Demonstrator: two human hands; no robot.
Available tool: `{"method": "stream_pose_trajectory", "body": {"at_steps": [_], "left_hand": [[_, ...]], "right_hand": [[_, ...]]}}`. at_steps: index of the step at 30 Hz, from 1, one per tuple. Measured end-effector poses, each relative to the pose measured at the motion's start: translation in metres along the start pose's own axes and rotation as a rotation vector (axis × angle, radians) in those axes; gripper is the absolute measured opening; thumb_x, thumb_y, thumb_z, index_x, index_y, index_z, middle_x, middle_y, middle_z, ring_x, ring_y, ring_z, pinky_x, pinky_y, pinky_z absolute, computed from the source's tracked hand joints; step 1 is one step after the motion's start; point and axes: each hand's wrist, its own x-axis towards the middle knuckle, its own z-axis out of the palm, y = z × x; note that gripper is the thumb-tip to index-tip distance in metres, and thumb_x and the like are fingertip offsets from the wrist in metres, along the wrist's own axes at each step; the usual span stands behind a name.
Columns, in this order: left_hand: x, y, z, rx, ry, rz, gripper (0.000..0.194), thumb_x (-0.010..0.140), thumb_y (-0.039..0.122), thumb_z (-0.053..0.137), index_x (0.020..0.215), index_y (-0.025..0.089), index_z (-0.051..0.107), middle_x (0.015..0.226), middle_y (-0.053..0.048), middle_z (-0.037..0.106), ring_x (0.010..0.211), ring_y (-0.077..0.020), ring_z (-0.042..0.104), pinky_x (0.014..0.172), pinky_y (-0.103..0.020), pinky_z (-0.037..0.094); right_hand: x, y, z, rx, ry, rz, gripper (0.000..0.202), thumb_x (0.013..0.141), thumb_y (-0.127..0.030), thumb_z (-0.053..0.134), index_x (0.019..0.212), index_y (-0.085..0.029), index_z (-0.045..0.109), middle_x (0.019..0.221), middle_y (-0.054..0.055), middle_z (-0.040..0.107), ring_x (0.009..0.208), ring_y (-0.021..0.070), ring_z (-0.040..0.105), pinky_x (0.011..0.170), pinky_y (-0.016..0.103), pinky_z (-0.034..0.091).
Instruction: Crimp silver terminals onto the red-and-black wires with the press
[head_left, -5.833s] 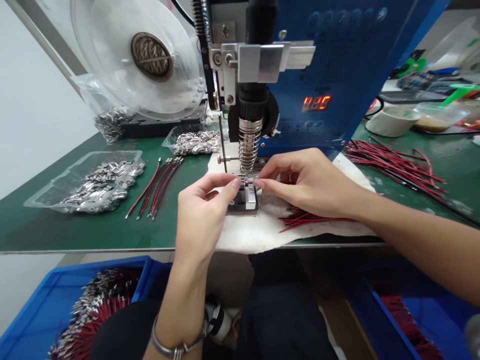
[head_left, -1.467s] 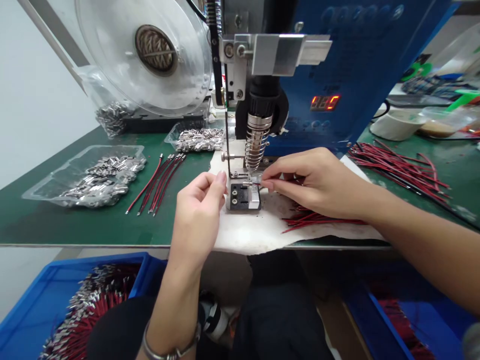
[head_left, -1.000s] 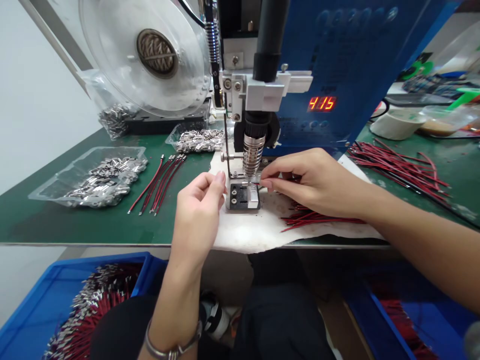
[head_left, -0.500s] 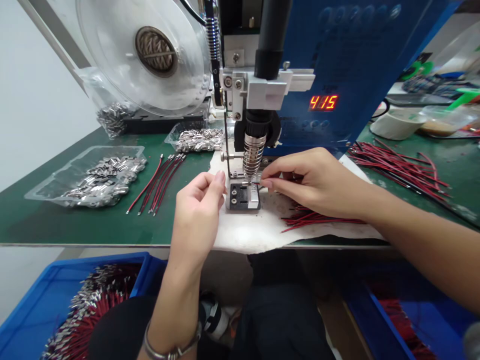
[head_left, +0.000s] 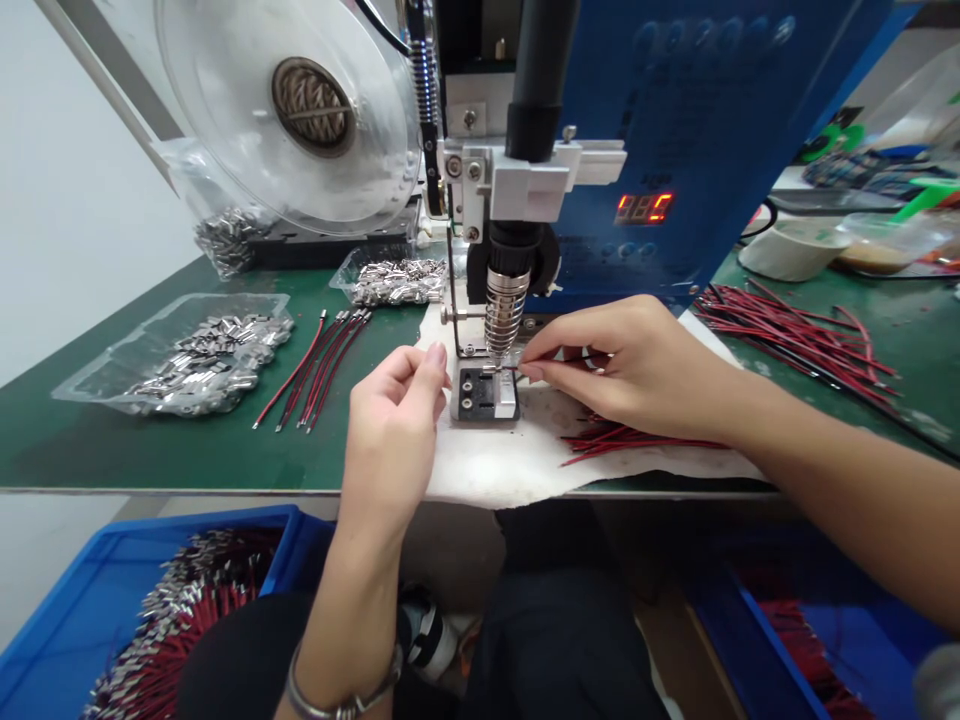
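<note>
My right hand (head_left: pixel 630 360) pinches a thin dark wire (head_left: pixel 591 358), its near end at the small black jig (head_left: pixel 476 392) under the soldering tip (head_left: pixel 498 350). The thumb and forefinger sit close to the jig's right side. On the other side of the jig, my left hand (head_left: pixel 397 415) is closed, thumb pressed on the forefinger; whatever lies between those fingertips is hidden. A small metal piece (head_left: pixel 489 368) shows at the tip, too small to make out well. Red and black wires (head_left: pixel 622 438) lie on the white sheet (head_left: pixel 487 470) below my right hand.
A blue soldering machine (head_left: pixel 645 120) stands behind the jig. Clear trays of metal connectors (head_left: pixel 225 350) and several finished-looking wires (head_left: pixel 322 370) lie at left. More red wires (head_left: pixel 795 335) are at right. Blue bins (head_left: pixel 112 560) stand below the green table (head_left: pixel 97 455).
Both hands keep almost the same place and grip. The view shifts slightly, and the red display digits look different, partly unlit now.
</note>
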Motion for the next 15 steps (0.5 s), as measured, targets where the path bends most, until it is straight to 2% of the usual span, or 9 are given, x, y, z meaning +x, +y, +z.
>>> {"method": "stream_pose_trajectory", "body": {"at_steps": [5, 9, 12, 14, 15], "left_hand": [[0.000, 0.001, 0.001, -0.004, 0.001, 0.000, 0.033, 0.089, 0.032, 0.066, 0.065, 0.017, 0.051, 0.055, 0.005, 0.031, 0.046, -0.0059, 0.021, 0.041, -0.021, 0.016], [0.002, 0.001, 0.002, -0.014, 0.005, 0.004, 0.033, 0.088, 0.033, 0.066, 0.065, 0.017, 0.050, 0.054, 0.005, 0.031, 0.046, -0.0062, 0.021, 0.041, -0.022, 0.016], [-0.006, 0.002, 0.005, -0.031, 0.171, 0.095, 0.033, 0.090, 0.032, 0.064, 0.064, 0.018, 0.050, 0.054, 0.005, 0.033, 0.046, -0.0067, 0.026, 0.042, -0.022, 0.018], [-0.021, 0.004, 0.008, 0.019, 0.302, 0.197, 0.032, 0.093, 0.030, 0.060, 0.064, 0.017, 0.054, 0.056, 0.003, 0.042, 0.047, -0.0070, 0.030, 0.043, -0.022, 0.022], [-0.030, 0.005, 0.010, 0.066, 0.329, 0.234, 0.029, 0.094, 0.028, 0.058, 0.066, 0.017, 0.058, 0.058, 0.002, 0.048, 0.047, -0.0069, 0.032, 0.044, -0.022, 0.025]], "right_hand": [[-0.001, -0.001, 0.001, -0.037, -0.015, 0.003, 0.017, 0.091, -0.016, 0.060, 0.088, -0.018, 0.076, 0.083, 0.003, 0.077, 0.067, 0.0151, 0.066, 0.064, 0.028, 0.049], [-0.001, 0.001, -0.001, -0.066, 0.001, -0.037, 0.016, 0.091, -0.016, 0.061, 0.088, -0.018, 0.076, 0.085, 0.003, 0.078, 0.070, 0.0157, 0.068, 0.067, 0.028, 0.051], [-0.002, -0.003, -0.008, -0.080, 0.022, -0.119, 0.015, 0.092, -0.016, 0.062, 0.090, -0.017, 0.077, 0.084, 0.004, 0.078, 0.068, 0.0151, 0.068, 0.064, 0.027, 0.051], [-0.004, -0.013, -0.014, -0.077, 0.018, -0.149, 0.016, 0.093, -0.017, 0.061, 0.093, -0.019, 0.077, 0.085, 0.004, 0.078, 0.069, 0.0154, 0.070, 0.063, 0.027, 0.052], [-0.005, -0.020, -0.016, -0.072, 0.026, -0.150, 0.017, 0.094, -0.017, 0.061, 0.093, -0.021, 0.077, 0.085, 0.003, 0.078, 0.070, 0.0154, 0.070, 0.063, 0.027, 0.053]]}}
